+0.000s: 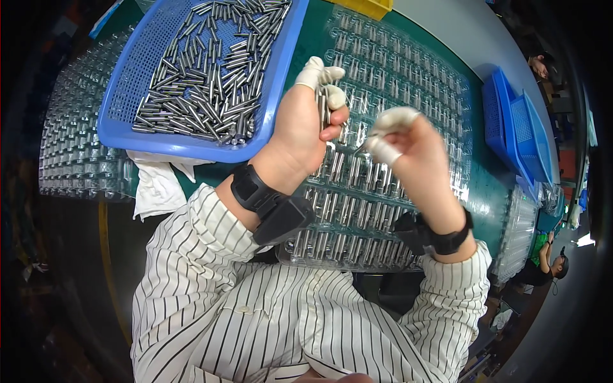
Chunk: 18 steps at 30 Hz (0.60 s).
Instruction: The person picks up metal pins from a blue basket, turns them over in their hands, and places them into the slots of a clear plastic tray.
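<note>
Above a clear tray (pixel 458 137) on a green table (pixel 486 199), I see the left hand (pixel 303 124), fingertips sheathed in white, curled around a few metal pins (pixel 324 113), their number partly hidden by the fingers. The right hand (pixel 415 143) brings thumb and forefinger close together over the tray's rows; blur and glare there keep me from telling whether a pin sits between them. More pins stand in the tray's nearer rows and lie heaped in a blue basket (pixel 185 151) at left, cropped by the upper edge. Any lettering on the black wrist devices (pixel 284 220) is beyond my reading. A yellow container (pixel 370 7) is cut off at top; blue baskets (pixel 502 131) and small, indistinct people (pixel 541 265) appear at right.
</note>
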Each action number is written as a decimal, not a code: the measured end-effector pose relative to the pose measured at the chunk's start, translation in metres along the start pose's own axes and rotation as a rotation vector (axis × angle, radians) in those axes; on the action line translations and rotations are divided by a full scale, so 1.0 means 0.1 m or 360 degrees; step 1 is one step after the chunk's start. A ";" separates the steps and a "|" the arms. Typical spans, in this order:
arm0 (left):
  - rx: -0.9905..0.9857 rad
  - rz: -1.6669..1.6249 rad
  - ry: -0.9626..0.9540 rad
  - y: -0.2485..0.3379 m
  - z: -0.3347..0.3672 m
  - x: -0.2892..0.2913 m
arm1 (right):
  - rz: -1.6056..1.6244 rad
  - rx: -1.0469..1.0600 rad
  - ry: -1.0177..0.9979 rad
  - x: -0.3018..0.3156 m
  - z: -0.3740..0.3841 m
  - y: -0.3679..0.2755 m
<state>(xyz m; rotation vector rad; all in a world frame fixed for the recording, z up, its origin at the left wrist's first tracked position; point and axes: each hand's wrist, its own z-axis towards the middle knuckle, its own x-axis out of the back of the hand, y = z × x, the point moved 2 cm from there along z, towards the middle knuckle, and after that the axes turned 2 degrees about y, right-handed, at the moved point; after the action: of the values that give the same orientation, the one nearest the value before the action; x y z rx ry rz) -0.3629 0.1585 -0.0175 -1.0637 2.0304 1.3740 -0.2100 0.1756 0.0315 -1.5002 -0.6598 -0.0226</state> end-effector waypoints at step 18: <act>-0.0167 -0.0242 -0.0144 0.03 -0.10 0.20 | 0.0374 -0.0267 -0.0004 -0.52 0.04 -0.10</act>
<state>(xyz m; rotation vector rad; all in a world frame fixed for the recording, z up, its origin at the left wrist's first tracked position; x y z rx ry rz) -0.3770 0.1429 -0.0262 -1.1534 1.7916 1.4354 -0.2586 0.1581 0.0190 -1.7320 -0.4895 0.1064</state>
